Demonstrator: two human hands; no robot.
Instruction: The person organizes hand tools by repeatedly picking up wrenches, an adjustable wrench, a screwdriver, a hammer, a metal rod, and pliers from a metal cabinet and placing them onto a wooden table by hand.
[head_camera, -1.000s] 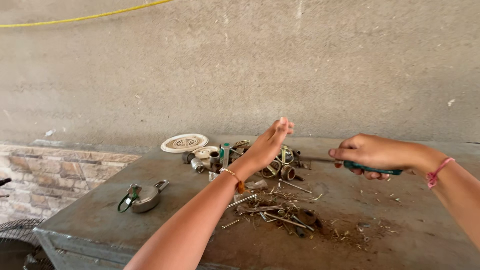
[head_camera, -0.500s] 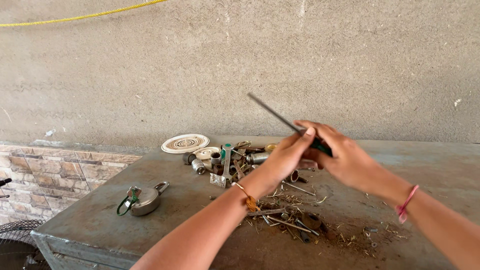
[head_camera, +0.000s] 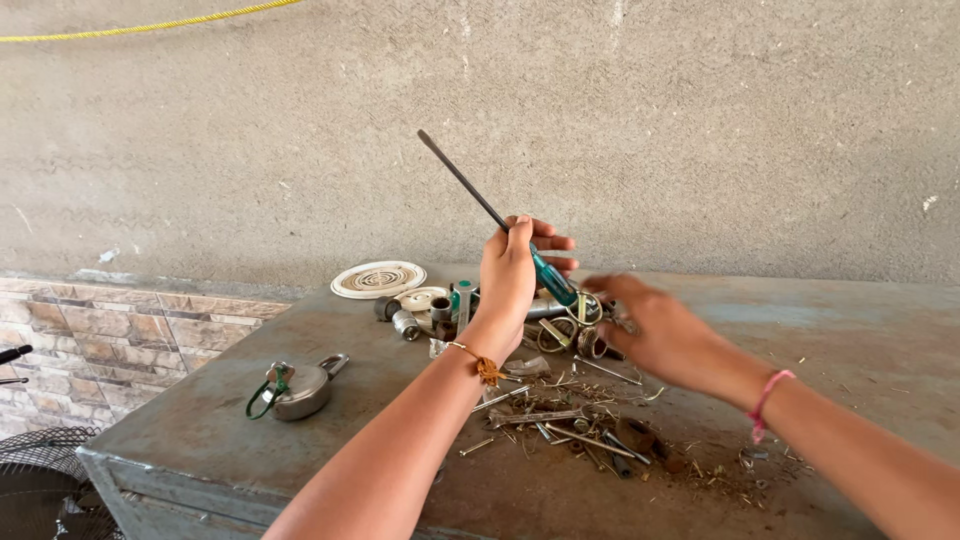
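My left hand (head_camera: 510, 275) grips a screwdriver (head_camera: 480, 200) with a green handle and a long dark shaft. The shaft points up and to the left, in front of the wall. My right hand (head_camera: 655, 330) hovers with fingers apart over a pile of metal parts (head_camera: 560, 400) on the grey table (head_camera: 250, 440), close to some rings and round fittings. It holds nothing that I can see, and it is blurred.
A round metal padlock (head_camera: 300, 388) with a green strap lies on the table's left part. A white ribbed disc (head_camera: 378, 279) sits near the wall. Screws, rods and rusty debris spread to the right. A tiled ledge (head_camera: 120, 330) and a fan grille (head_camera: 40, 490) are at left.
The screwdriver passed from my right hand to my left, and its shaft swung upward. My right hand let go and dropped toward the pile of parts.
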